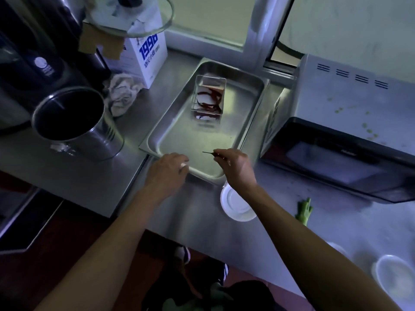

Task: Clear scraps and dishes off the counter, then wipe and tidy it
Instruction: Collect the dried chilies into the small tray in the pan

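Steel counter holds a big metal tray w/ a clear box of dried chillies. Right hand pinches one chilli over the tray's near end (light, brittle; prob. best held by the stem). Left hand rests on the tray rim, fingers loosely bent, holding nothing.

Stainless steel counter carries: metal tray, steel pot, crumpled rag, white carton, microwave, white lid, green vegetable scrap, white bowl at right edge.
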{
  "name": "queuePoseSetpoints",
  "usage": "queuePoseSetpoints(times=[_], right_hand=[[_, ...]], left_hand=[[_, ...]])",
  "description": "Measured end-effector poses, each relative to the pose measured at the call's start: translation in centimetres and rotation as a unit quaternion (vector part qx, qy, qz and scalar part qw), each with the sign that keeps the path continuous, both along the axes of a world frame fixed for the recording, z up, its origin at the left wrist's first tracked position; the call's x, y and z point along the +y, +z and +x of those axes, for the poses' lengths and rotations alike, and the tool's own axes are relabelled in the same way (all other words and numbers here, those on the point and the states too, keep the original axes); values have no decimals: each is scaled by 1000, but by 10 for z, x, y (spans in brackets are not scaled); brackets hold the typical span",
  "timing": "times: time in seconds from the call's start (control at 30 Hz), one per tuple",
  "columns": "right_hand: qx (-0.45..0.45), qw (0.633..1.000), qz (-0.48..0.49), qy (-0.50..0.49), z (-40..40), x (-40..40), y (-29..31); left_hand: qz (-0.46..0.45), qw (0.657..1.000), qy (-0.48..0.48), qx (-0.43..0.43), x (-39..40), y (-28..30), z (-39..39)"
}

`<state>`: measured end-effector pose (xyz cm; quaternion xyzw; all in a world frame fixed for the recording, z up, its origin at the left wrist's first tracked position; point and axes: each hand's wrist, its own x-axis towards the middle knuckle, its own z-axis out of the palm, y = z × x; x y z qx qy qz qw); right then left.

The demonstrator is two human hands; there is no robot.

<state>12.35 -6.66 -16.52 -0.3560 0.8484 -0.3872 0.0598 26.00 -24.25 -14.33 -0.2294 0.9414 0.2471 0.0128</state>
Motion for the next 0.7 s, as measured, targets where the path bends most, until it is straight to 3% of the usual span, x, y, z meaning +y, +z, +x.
queuePoseSetpoints(times=[0.37,0.7], right_hand=[[79,992,73,-72,-82,-89,-3],[67,985,99,-124,-141,-156,-9]], left_hand=[[37,997,-73,13,-100,-19,-111],[65,992,-106,28,-145,-30,-179]])
